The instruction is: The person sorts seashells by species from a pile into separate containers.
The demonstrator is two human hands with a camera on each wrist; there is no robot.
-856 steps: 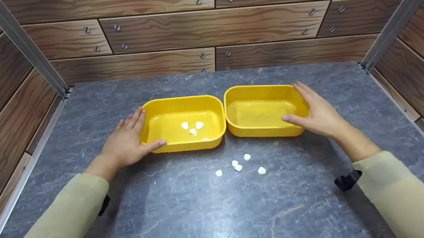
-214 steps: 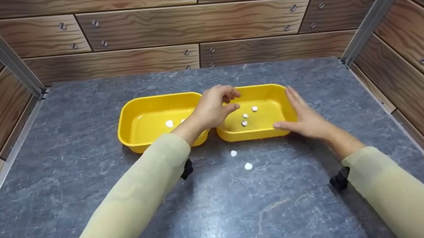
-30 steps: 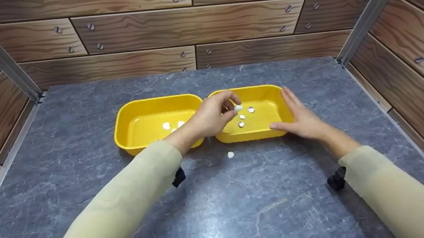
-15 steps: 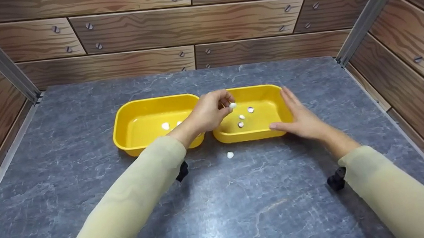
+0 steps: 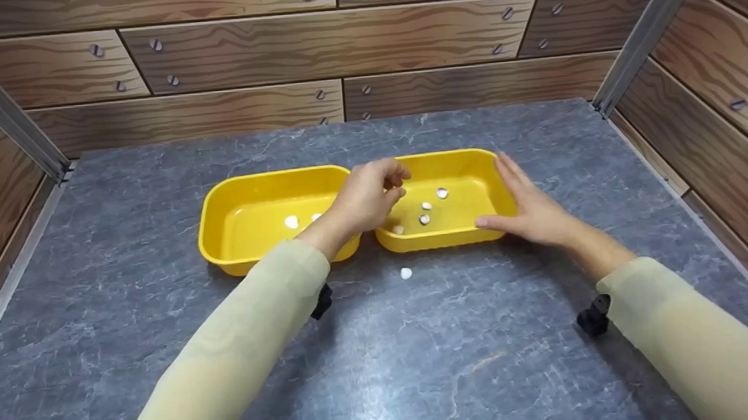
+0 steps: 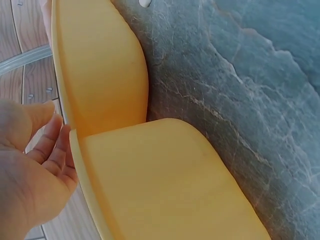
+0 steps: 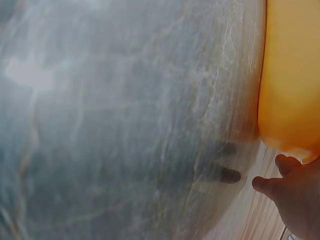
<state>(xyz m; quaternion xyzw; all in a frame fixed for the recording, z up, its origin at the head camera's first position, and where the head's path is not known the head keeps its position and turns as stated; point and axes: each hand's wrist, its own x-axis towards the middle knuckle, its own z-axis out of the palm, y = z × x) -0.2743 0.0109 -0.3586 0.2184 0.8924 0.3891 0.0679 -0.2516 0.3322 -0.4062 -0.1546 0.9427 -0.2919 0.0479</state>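
Observation:
Two yellow plastic trays stand side by side. My left hand (image 5: 368, 194) hovers over the left end of the right tray (image 5: 444, 239), thumb and fingertips bent and apart, with nothing visible between them. Inside that tray are several small white pebble-like pieces (image 5: 442, 193), including one white piece (image 5: 398, 230) by the front left corner. My right hand (image 5: 536, 210) lies against the tray's right end, fingers extended along the side and thumb over the front rim. The left tray (image 5: 221, 263) contains white pieces (image 5: 291, 222), partly hidden by my left forearm.
A single white piece (image 5: 406, 273) lies on the grey marbled tabletop (image 5: 487, 359) in front of the trays. Wood-patterned panels (image 5: 241, 49) enclose the back and sides, with metal posts (image 5: 636, 38) at the corners.
The white piece my left hand was pinching has been let go and now lies in the right tray's front left corner. My right hand stays in place. Since earlier, table pieces have gone into the right tray.

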